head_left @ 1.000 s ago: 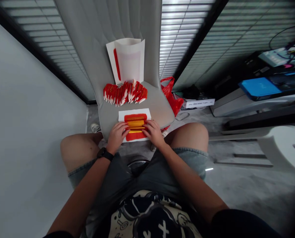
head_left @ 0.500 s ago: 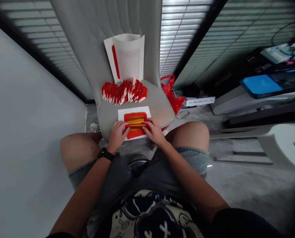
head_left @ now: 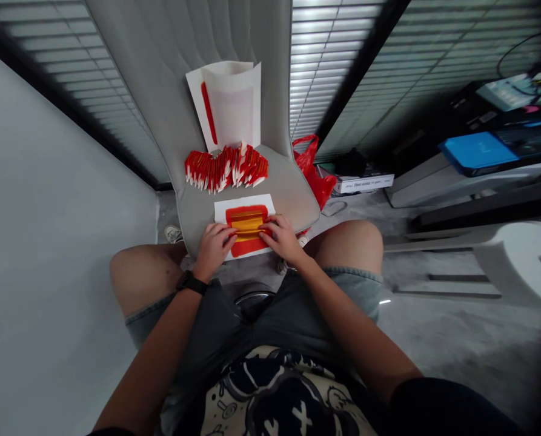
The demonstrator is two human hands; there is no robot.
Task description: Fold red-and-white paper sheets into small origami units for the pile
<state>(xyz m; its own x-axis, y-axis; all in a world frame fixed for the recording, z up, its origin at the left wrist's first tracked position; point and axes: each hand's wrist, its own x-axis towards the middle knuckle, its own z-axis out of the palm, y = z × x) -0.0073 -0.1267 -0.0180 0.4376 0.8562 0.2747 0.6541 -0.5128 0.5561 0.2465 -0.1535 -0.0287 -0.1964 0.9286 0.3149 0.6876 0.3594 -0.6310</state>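
Observation:
A white sheet of joss paper (head_left: 245, 247) with a red block and a gold middle lies on the front of the grey chair seat (head_left: 292, 200). Across its gold part runs a raised crease. My left hand (head_left: 213, 245) pinches the left end of that crease between thumb and fingers. At the right end, my right hand (head_left: 283, 238) grips it the same way. Just behind the sheet, a long row of folded red-and-white papers (head_left: 227, 168) stands packed together. A stack of white paper sheets (head_left: 231, 106), curled and showing a red strip, leans on the chair back.
A red plastic bag (head_left: 314, 172) hangs or rests beside the seat's right side. To the right are a flat white box (head_left: 365, 183) on the floor, a white stool (head_left: 529, 260) and a blue box (head_left: 479, 151). A white wall (head_left: 61, 242) stands at the left.
The crease between my fingers sits slightly lower on the sheet, and more smooth gold shows above it. Both hands keep their pinch. The view has shifted a little.

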